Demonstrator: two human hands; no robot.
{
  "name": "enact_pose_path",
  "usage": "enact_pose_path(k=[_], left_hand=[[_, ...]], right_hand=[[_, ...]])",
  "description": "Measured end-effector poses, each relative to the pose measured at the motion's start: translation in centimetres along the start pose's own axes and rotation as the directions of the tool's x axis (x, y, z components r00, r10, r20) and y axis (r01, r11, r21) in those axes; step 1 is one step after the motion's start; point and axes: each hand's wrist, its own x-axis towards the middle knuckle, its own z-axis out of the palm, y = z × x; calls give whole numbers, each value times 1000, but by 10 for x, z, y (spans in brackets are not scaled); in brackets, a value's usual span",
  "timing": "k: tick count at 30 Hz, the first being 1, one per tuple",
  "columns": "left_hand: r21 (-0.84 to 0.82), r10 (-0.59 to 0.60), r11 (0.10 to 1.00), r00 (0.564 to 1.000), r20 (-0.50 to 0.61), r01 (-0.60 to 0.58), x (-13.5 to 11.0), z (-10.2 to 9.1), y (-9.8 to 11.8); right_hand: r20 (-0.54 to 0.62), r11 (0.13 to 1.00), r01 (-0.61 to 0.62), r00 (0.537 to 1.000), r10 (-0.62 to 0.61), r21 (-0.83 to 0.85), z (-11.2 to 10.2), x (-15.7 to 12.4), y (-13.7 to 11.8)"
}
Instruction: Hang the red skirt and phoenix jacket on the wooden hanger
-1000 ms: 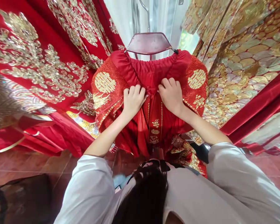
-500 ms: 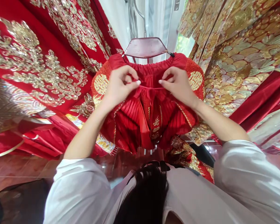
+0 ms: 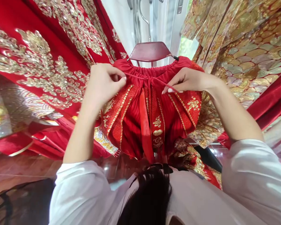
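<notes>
A room full of hanging clothes is seen. A big red robe [image 3: 37,47] with gold flowers is hung on the left, and a gold robe [image 3: 248,50] is hung on the right. A bright window [image 3: 187,47] is seen at the back, and a shiny brown floor [image 3: 18,172] is seen below.

In the middle, a red skirt [image 3: 152,115] is hung by its top edge on a hanger [image 3: 150,51]. A thin red string [image 3: 135,76] at the top of the skirt is held at both ends. One end is pinched in the fingers [image 3: 120,79] of the left hand [image 3: 103,82]. The other end is pinched by the right hand [image 3: 189,79]. Both hands are closed small and tight on the string.

A moment ago the hands were kept close together at the middle of the skirt top. Now they have been moved apart, the left one up and out, the right one out to the side. The string has been pulled out long and straight between them. So the string looks freed from the middle of the skirt top, and the pleats are hung more open below it
</notes>
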Motion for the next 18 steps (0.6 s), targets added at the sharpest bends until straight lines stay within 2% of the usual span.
enact_pose_path(k=[3,5,7,9,11,14,18], left_hand=[[225,42,974,972,-230,12,8,20,10],[211,28,977,950,-312,40,15,35,17],[88,15,996,957,-288,10,19,49,24],[-88,29,995,985,-169,-44,19,63,30],[-222,49,973,996,-74,-64,16,75,33],[-281,48,958,996,-69,-66,11,87,32],[-252,57,965,995,-78,-75,8,91,27]], right_hand=[[-222,969,158,968,-115,188,11,11,-4],[-377,956,224,916,-141,188,18,17,-6],[-480,978,201,864,-154,49,25,20,-6],[-512,976,132,834,-203,-172,30,21,-4],[-495,930,61,833,-247,-362,35,21,1],[-470,858,-31,846,-250,-512,40,20,9],[-436,820,-44,862,-258,-571,45,24,16]])
